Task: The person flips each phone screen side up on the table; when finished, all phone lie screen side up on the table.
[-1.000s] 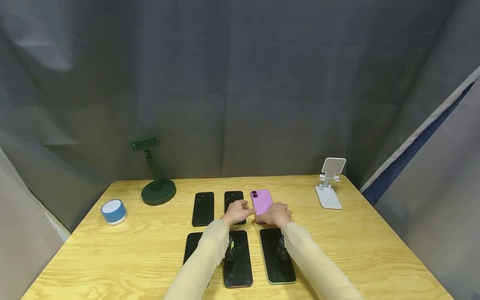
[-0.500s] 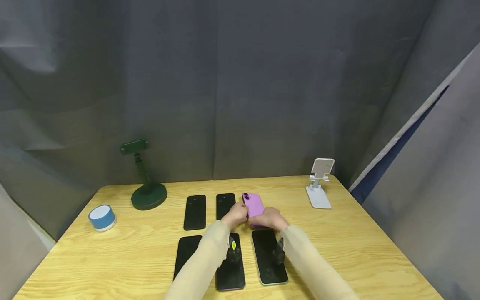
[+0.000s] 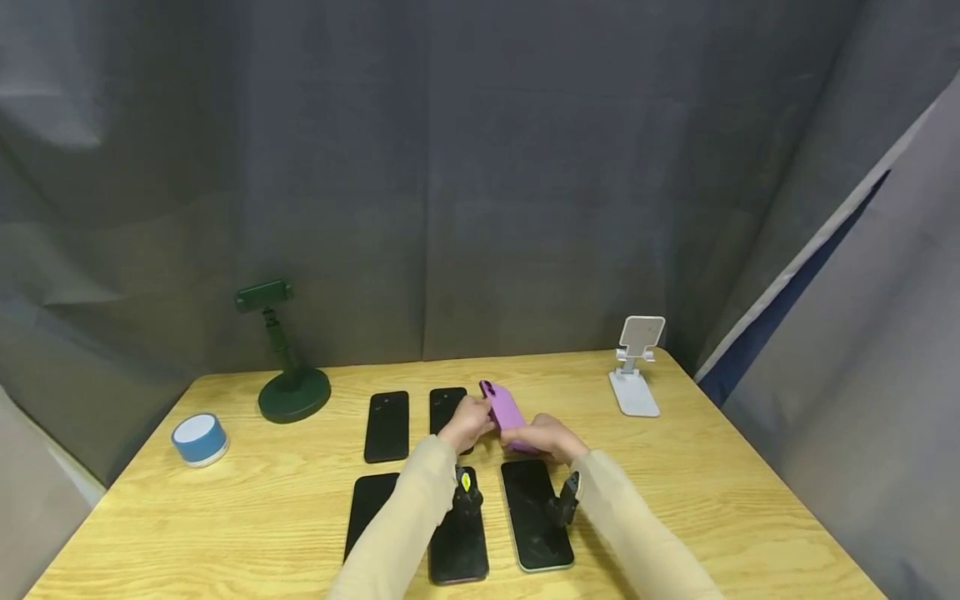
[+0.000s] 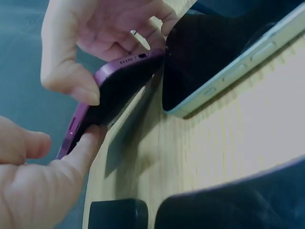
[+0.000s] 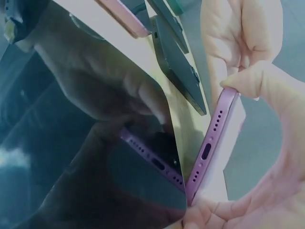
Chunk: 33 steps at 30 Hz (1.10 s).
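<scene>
A pink smartphone is tilted, back upward, its left edge raised off the wooden table. My left hand pinches its left edge; in the left wrist view a finger of the left hand reaches under the dark screen. My right hand grips the near end across its width, with the thumb on one corner and fingers on the other. Below my hands lies a black-screened smartphone with a pale frame, close to the pink phone. Left of my left hand is a black smartphone, partly hidden.
Another black phone lies at the back left. Two more dark phones lie in front, partly under my left forearm. A green stand, a white stand and a blue-and-white round container stand around them.
My left hand has closed on the pink phone's left edge. That phone has gone from lying flat to tilted, its left side raised. The head view has shifted slightly.
</scene>
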Available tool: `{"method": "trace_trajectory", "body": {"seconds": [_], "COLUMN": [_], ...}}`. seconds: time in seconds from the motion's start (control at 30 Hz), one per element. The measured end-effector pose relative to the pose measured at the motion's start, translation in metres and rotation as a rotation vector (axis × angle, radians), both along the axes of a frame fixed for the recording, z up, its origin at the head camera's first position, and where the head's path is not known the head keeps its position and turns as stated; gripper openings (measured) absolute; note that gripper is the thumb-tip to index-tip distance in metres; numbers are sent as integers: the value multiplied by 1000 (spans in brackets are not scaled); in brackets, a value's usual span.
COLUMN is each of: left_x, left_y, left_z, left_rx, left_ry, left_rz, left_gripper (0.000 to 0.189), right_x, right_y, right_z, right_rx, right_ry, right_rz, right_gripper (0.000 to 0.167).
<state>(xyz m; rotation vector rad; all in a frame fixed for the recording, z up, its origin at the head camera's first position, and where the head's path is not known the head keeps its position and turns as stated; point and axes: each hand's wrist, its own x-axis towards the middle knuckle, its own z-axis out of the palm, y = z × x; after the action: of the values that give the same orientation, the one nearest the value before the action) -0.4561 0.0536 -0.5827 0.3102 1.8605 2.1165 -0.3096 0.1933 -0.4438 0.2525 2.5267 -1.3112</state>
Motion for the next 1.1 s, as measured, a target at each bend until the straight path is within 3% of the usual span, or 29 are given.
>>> {"method": "trace_trajectory", "body": {"seconds": [0.1,0.2,0.3,0.33,0.4,0.5,0.6,0.7,0.87,1.1], "left_x": [52,101,123,127,133,130,123,115,110,114], "left_y": [0,-7,-16,-18,-22,-26,-29,-30,-32,-34], "left_z": [65,126,155,160,166,162,152,144,138,135], "left_rx": [-123,-144,-101,-87,-63,-16,18,34,34,71], "left_ry": [7,15,15,8,21,44,62,39,-30,-64], "left_rz": [62,65,16,-2,-34,-69,-96,-122,-141,-184], "left_gripper": [39,41,43,43,44,47,54,63,84,73], "right_x": [-1,-2,-1,0,2,2,0,0,3,1], "right_y": [3,5,8,9,12,15,18,21,20,17], "right_z": [0,0,0,0,-1,-4,-8,-10,-3,-8], "right_rx": [-42,-83,-95,-98,-102,-128,-164,-220,-271,-294], "right_ry": [0,22,62,78,119,189,235,242,241,242], "right_rz": [37,109,192,219,258,288,309,349,412,466], "right_gripper": [27,24,27,29,28,20,37,49,51,54]}}
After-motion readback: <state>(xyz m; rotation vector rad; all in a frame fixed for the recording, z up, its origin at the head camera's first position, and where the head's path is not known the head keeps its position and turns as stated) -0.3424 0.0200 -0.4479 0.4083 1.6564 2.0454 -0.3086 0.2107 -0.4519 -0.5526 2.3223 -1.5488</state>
